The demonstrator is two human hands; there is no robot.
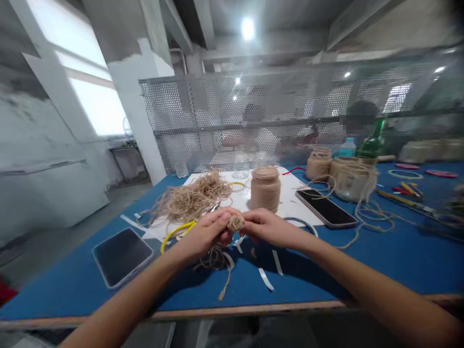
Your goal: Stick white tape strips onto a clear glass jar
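Between my two hands, over the front of the blue table, is a small coil of jute twine (pixel 236 223). My left hand (pixel 213 227) grips it from the left, fingers closed and thumb on top. From the right, my right hand (pixel 261 225) pinches the same coil. Just behind stands a jar wrapped in twine (pixel 266 189). A big tangle of loose twine (pixel 197 195) lies beyond my left hand, with a yellow ring (pixel 176 235) close by. Under my hands are dark strands and white tape strips (pixel 266 279).
A tablet-like dark slab (pixel 123 256) lies at the left, a phone (pixel 325 208) at the right. Wrapped jars (pixel 319 164), a green bottle (pixel 373 140) and pens (pixel 408 189) stand or lie farther right. A perforated metal screen (pixel 217 104) rises behind the table, with people beyond.
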